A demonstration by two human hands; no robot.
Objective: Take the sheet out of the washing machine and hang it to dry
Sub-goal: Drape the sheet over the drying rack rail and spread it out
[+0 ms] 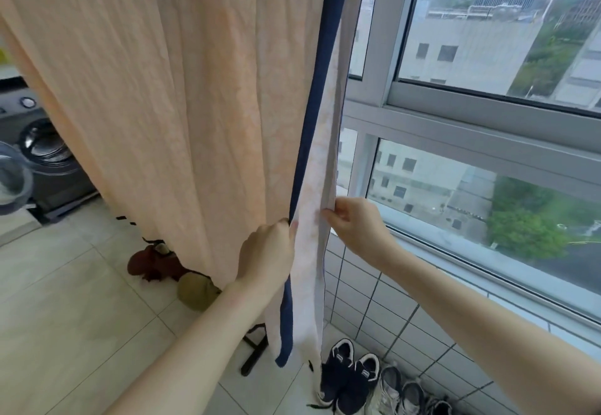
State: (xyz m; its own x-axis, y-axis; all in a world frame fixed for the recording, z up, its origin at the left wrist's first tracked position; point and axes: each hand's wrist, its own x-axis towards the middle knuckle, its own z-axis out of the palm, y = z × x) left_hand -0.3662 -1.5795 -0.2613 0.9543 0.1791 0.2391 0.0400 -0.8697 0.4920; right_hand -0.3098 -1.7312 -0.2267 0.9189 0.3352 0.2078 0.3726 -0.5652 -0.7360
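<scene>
In the head view, by the window: one peach sheet (156, 89) already hung, draping from a rail at the top edge of the frame down almost to the floor (65, 300). Left hand (270, 252) closed on the sheet's side edge beside its navy border (320, 89), fingers (281, 227) curled round the cloth. Right hand (353, 222) pinching the pale folded strip (317, 203) just beside it, thumb and fingers closed on its outer edge.

Likely trouble from here: too hard a downward tug on that edge, enough to drag the cloth along or off the rail; a hem left low enough to brush the floor or the shoes (351, 379) below (damp cloth picks up dirt); the edge left folded on itself, slow to dry.

Counted: two hands, one sheet, one washing machine (39, 154) with its door open at far left, two dark shoes, at least three pale shoes (401, 392) cut by the frame, one black rack foot (253, 349), two soft items (162, 265) on the floor.
</scene>
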